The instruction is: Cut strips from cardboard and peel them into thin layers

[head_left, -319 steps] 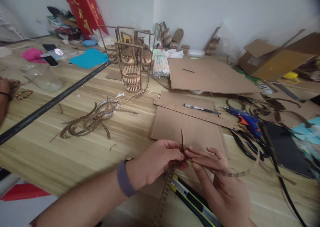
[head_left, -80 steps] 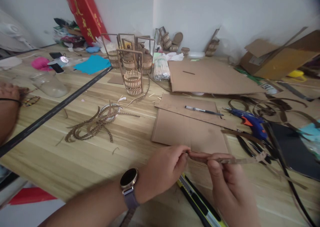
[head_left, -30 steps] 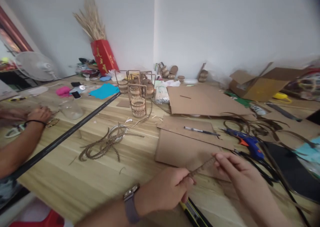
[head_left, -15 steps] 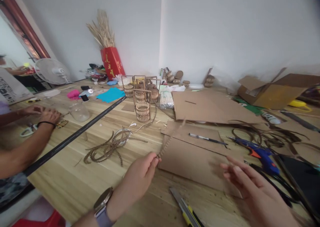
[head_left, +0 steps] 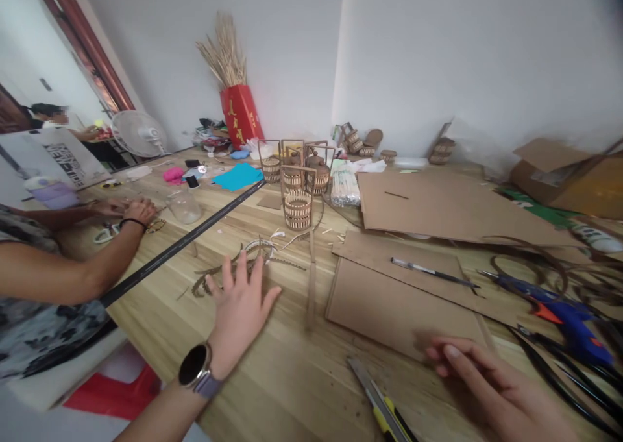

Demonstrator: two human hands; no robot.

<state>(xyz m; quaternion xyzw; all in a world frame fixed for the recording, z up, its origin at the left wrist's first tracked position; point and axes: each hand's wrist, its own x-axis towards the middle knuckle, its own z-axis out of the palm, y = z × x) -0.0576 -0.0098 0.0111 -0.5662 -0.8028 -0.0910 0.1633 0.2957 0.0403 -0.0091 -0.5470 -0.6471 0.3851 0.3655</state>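
Note:
My left hand (head_left: 241, 319) is open, fingers spread above a tangle of brown notched strips (head_left: 204, 280); whether the fingertips touch them I cannot tell. Just right of that hand a single brown strip (head_left: 311, 280) runs lengthwise on the wooden table. My right hand (head_left: 487, 377) hovers by the near right corner of a cardboard sheet (head_left: 389, 306). Its fingers are loosely curled, thumb close to the forefinger, and I see nothing held. Between my hands lies a yellow and grey utility knife (head_left: 377, 400).
Small slatted baskets with handles (head_left: 298, 209) stand mid-table. A pen (head_left: 433, 272) lies on cardboard, with a blue glue gun (head_left: 559, 319) and scissors on the right. At left, a co-worker's hands (head_left: 136, 211) are near a glass jar (head_left: 185, 207) beyond a black strip (head_left: 185, 241).
My left hand has let go of a notched strip, moved left and spread over the tangle. My right hand's fingers have curled in slightly. The view has turned left.

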